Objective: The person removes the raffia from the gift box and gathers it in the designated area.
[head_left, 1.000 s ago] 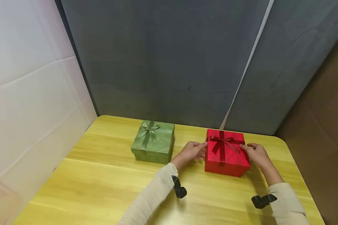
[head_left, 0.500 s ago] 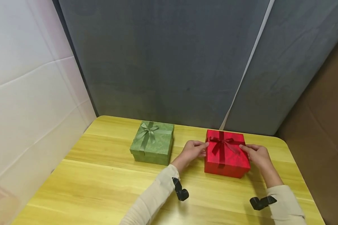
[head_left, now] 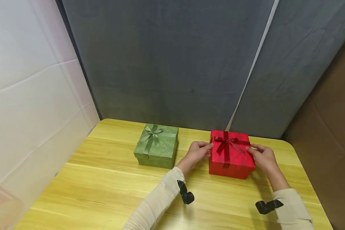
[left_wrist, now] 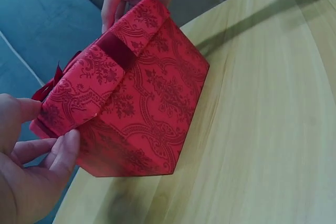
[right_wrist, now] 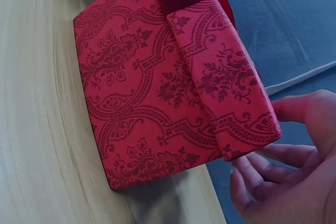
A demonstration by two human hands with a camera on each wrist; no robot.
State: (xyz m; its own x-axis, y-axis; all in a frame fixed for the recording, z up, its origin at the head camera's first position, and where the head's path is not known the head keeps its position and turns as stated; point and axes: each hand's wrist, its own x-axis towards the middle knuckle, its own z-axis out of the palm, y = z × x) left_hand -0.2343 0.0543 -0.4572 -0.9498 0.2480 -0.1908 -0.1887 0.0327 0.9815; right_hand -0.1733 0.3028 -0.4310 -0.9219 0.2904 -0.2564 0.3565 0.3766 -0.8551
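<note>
A red gift box with a dark red ribbon and bow is at the right back of the table. Its patterned lid overlaps the lower part of the box in both wrist views. My left hand pinches the lid at its left side, thumb by the top edge and fingers at the lid's lower rim. On the opposite side, my right hand holds the lid the same way, its thumb at the top edge and the other fingers curled below the rim.
To the left on the wooden table sits a green gift box with a green bow. Behind the table hangs a grey curtain with a pale cord. A white cloth flanks the left, a brown one the right.
The red gift box has shifted slightly upward in the head view, with both hands staying on its lid's sides. The green box stays in place.
</note>
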